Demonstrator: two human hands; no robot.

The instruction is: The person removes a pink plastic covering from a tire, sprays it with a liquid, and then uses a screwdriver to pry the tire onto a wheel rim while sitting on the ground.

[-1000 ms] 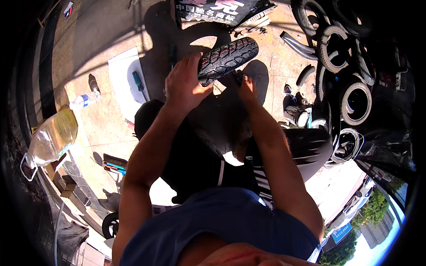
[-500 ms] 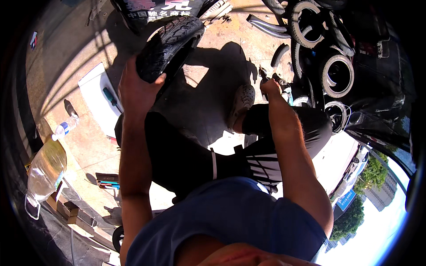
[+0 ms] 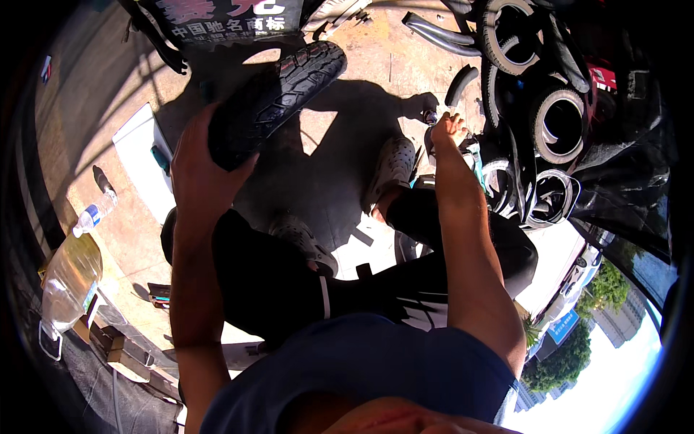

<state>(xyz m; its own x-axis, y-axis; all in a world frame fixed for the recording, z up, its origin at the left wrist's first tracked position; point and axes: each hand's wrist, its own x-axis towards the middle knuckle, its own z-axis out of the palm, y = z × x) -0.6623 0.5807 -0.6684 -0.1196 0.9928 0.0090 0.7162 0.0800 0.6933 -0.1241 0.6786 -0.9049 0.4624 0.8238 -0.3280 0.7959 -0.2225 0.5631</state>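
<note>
My left hand [image 3: 206, 163] grips a black tyre [image 3: 293, 87] with chunky tread and faint red lines, tilted up and to the right; the thumb lies on its lower end. My right hand [image 3: 452, 130] is held out to the right, fingers apart and slightly curled, beside small dark-and-metal items [image 3: 431, 116] that I cannot make out. A curved black rubber piece [image 3: 460, 84] lies just beyond it. A teal-handled tool [image 3: 160, 159] lies on a white board [image 3: 132, 148] left of my left hand, partly hidden by it.
Tyres [image 3: 557, 124] and tubes pile at the right beside black sheeting [image 3: 629, 188]. A printed dark board [image 3: 231, 22] stands at the top. A large clear jug [image 3: 71, 286], a small bottle [image 3: 94, 213] and boxes [image 3: 129, 356] line the left. My shoes [image 3: 390, 170] are below.
My right hand has left the tyre and moved right, its fingers now looser than half a second ago. My left hand has carried the tyre left, its far end lower now.
</note>
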